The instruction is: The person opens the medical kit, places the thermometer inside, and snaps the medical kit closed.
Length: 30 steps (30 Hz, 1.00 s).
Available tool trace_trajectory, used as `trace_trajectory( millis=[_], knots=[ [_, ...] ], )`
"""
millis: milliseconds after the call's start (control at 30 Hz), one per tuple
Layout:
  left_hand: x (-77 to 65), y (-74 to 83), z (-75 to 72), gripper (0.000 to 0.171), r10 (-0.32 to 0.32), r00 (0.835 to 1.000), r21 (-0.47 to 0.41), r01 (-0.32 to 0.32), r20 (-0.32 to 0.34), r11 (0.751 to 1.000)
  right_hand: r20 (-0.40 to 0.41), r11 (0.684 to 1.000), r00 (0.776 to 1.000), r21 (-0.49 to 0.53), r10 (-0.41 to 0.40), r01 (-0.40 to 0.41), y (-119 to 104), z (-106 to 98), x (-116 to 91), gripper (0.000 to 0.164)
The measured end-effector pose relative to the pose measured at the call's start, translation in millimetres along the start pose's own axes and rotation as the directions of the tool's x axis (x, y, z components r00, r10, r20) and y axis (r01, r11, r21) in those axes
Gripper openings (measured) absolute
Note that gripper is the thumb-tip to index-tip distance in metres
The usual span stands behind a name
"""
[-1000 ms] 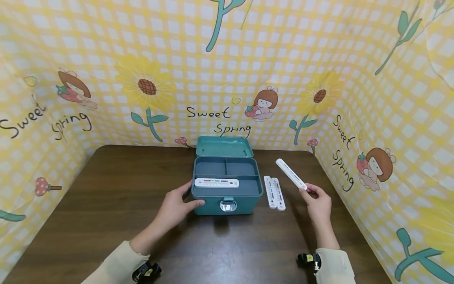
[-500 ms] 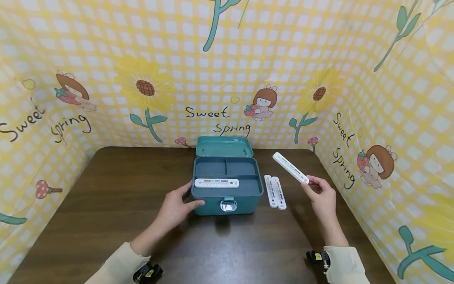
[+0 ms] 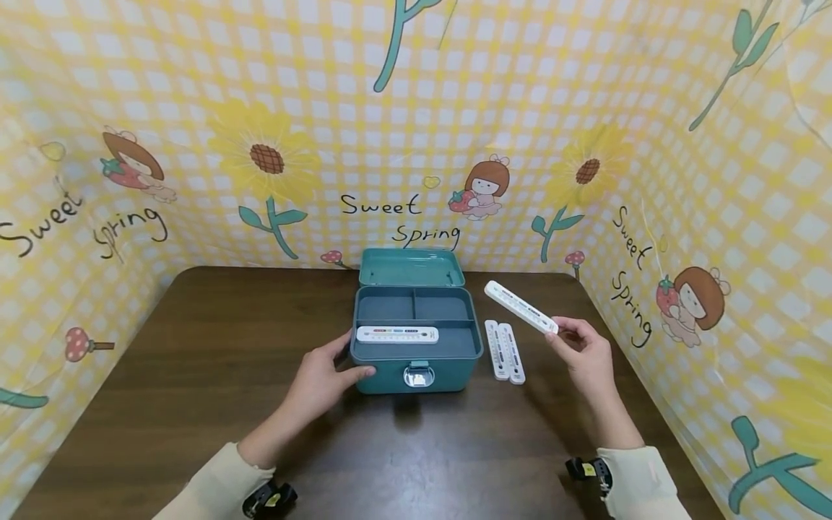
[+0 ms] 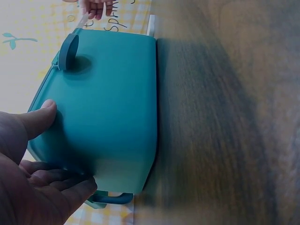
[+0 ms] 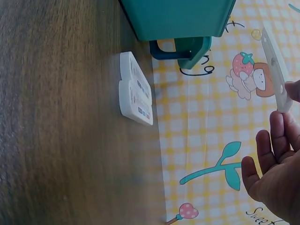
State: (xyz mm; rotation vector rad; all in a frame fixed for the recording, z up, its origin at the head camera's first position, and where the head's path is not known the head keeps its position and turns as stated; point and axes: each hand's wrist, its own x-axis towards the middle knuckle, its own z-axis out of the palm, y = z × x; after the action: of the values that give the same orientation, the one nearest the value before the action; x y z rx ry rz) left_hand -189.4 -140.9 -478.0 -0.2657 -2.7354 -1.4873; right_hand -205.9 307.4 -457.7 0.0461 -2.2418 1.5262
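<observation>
A teal storage box stands on the table with its lid tipped back and a grey tray on top. My left hand holds the box's front left corner, thumb on the front face and fingers along the side. One white thermometer lies in the tray's front compartment. My right hand pinches another white thermometer by its near end, raised and slanting up to the left; its back faces the right wrist view. Two more thermometers lie side by side right of the box.
The brown wooden table has a yellow checked cloth hanging behind it and at both sides. A clear latch sits on the box front. The handle shows behind the box in the right wrist view.
My right hand has lifted the thermometer, moved right, then swung its far end left toward the box. The left hand and the box have stayed put.
</observation>
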Motion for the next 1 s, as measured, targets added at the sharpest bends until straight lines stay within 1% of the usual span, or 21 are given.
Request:
trace_trajectory(
  millis=[200, 333, 433, 567, 633, 700, 900, 1000],
  knots=[
    [1.2, 1.6, -1.1, 0.09, 0.0, 1.0, 0.0, 0.0, 0.003, 1.0, 0.071, 0.996, 0.996, -0.059, -0.057, 0.061, -8.3, -2.6, 5.2, 0.029],
    [1.2, 3.3, -1.6, 0.091, -0.012, 1.0, -0.012, 0.013, 0.005, 1.0, 0.121, 0.992, 0.989, -0.078, -0.085, 0.095, -28.0, -2.7, 6.7, 0.027],
    [0.4, 3.8, -1.8, 0.091, -0.02, 1.0, -0.012, 0.02, 0.008, 1.0, 0.17, 0.989, 0.979, -0.078, -0.111, 0.125, -45.6, -2.3, 3.6, 0.026],
    [-0.4, 3.2, -1.8, 0.091, -0.023, 1.0, -0.004, 0.023, 0.008, 1.0, 0.24, 0.979, 0.957, -0.08, -0.165, 0.189, -55.8, -1.7, 1.6, 0.025],
    [-0.5, 2.9, -1.6, 0.091, -0.023, 1.0, -0.007, 0.023, 0.008, 1.0, 0.272, 0.975, 0.945, -0.078, -0.182, 0.21, -56.9, -0.8, 2.1, 0.025],
    [-0.6, 2.5, -1.6, 0.091, -0.019, 1.0, -0.013, 0.019, 0.01, 1.0, 0.303, 0.975, 0.935, -0.067, -0.184, 0.213, -57.7, 0.3, 3.2, 0.024],
    [0.1, 1.9, -1.2, 0.09, -0.014, 1.0, -0.009, 0.014, 0.008, 1.0, 0.36, 0.973, 0.918, -0.09, -0.167, 0.212, -60.1, 2.6, 7.3, 0.024],
    [0.0, 0.9, -0.4, 0.089, -0.012, 1.0, -0.005, 0.012, 0.005, 1.0, 0.39, 0.971, 0.909, -0.119, -0.146, 0.207, -49.6, 3.9, 11.6, 0.024]
  ],
)
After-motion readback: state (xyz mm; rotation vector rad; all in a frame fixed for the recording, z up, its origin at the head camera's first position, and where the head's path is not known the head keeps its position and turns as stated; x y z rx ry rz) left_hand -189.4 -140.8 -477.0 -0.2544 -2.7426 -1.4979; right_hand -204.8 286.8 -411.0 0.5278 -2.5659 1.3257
